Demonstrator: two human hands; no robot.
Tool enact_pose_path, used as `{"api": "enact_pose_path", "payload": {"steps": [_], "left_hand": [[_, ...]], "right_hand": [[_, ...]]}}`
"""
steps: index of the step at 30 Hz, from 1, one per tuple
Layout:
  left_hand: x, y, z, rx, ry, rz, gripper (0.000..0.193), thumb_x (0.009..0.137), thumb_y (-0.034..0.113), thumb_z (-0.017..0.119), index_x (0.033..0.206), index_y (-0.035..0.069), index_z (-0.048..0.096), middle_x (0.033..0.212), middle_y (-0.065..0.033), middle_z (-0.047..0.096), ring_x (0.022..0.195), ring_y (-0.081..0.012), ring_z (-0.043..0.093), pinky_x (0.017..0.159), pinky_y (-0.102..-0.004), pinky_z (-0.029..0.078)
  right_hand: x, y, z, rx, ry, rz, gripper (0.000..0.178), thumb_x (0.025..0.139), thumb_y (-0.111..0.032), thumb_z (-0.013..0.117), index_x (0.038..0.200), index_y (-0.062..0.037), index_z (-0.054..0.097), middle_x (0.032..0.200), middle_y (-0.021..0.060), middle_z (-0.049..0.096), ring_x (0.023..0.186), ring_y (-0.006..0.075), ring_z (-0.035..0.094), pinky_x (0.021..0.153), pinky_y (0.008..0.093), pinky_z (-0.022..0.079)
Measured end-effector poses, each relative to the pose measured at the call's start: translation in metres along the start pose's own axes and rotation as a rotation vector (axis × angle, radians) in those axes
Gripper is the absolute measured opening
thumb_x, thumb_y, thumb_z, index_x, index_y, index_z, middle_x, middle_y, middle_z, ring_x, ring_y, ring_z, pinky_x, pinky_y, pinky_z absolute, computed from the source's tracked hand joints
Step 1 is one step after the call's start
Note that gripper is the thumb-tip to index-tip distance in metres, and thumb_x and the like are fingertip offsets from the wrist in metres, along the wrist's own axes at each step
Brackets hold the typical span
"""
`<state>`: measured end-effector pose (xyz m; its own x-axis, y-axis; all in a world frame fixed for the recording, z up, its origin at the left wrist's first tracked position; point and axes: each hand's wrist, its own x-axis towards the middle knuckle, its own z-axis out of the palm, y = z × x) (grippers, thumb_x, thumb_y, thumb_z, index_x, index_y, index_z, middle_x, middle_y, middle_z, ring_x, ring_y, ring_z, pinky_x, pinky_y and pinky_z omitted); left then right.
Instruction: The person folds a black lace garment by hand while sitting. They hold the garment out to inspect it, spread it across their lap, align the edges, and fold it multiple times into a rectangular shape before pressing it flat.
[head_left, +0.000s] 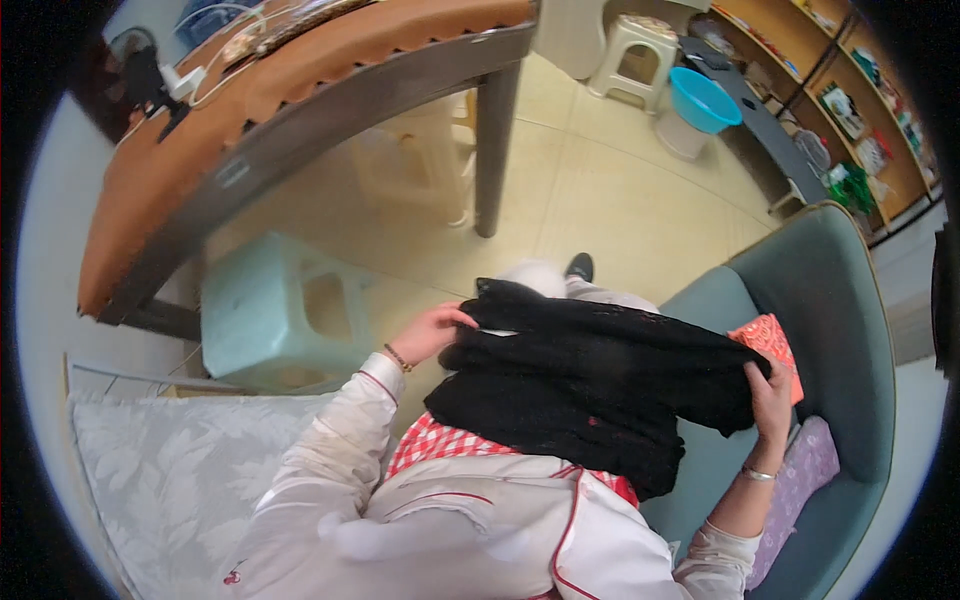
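Note:
A black garment (pixel 590 375), thin and knit-like, is spread over my lap with long folds running from left to right. My left hand (pixel 432 334) pinches its left end between thumb and fingers. On the other side my right hand (pixel 769 395) is closed round the right end, with cloth hanging below it. Small reddish specks show on the lower part. Beneath the garment, a red-and-white checked cloth (pixel 445 445) lies across my lap, partly covered.
A teal padded seat (pixel 830 300) stands at right, holding an orange patterned item (pixel 775 340) and a lilac cloth (pixel 800 490). At left are a pale green stool (pixel 250 310) and a table (pixel 350 60) with a brown cover. A blue basin (pixel 705 100) stands farther off.

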<state>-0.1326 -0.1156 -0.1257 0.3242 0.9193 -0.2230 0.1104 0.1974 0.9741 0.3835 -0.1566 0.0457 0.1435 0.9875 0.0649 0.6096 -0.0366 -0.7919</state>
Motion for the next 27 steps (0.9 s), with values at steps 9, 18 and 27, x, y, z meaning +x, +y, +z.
{"api": "enact_pose_path", "payload": {"steps": [9, 18, 27], "left_hand": [[0.004, 0.042, -0.019, -0.224, 0.201, 0.156, 0.03, 0.079, -0.004, 0.049, 0.105, -0.001, 0.066, 0.101, -0.0063, 0.066, 0.096, -0.0157, 0.06, 0.089, -0.0275, 0.046], [0.012, 0.164, -0.067, -0.148, 0.146, 0.351, 0.038, 0.079, -0.004, 0.057, 0.118, -0.001, 0.059, 0.111, -0.0065, 0.063, 0.101, -0.0142, 0.058, 0.092, -0.0267, 0.044], [0.078, 0.301, -0.093, 0.19, 0.146, 0.565, 0.014, 0.087, 0.004, 0.059, 0.101, 0.004, 0.062, 0.095, 0.0025, 0.061, 0.087, -0.008, 0.055, 0.08, -0.0221, 0.044]], "right_hand": [[-0.006, -0.033, -0.019, 0.031, -0.044, 0.041, 0.017, 0.081, 0.0, 0.058, 0.097, 0.0026, 0.064, 0.083, 0.0005, 0.064, 0.077, 0.0075, 0.057, 0.071, 0.0231, 0.047], [0.009, -0.101, -0.078, 0.07, -0.077, -0.172, 0.019, 0.081, 0.003, 0.058, 0.099, 0.003, 0.065, 0.087, 0.0001, 0.065, 0.081, 0.0078, 0.057, 0.075, 0.0237, 0.047], [0.086, -0.177, -0.172, -0.357, -0.024, -0.269, 0.025, 0.093, -0.023, 0.058, 0.089, 0.0018, 0.062, 0.076, -0.0033, 0.062, 0.069, 0.0038, 0.052, 0.064, 0.0237, 0.045]]}}
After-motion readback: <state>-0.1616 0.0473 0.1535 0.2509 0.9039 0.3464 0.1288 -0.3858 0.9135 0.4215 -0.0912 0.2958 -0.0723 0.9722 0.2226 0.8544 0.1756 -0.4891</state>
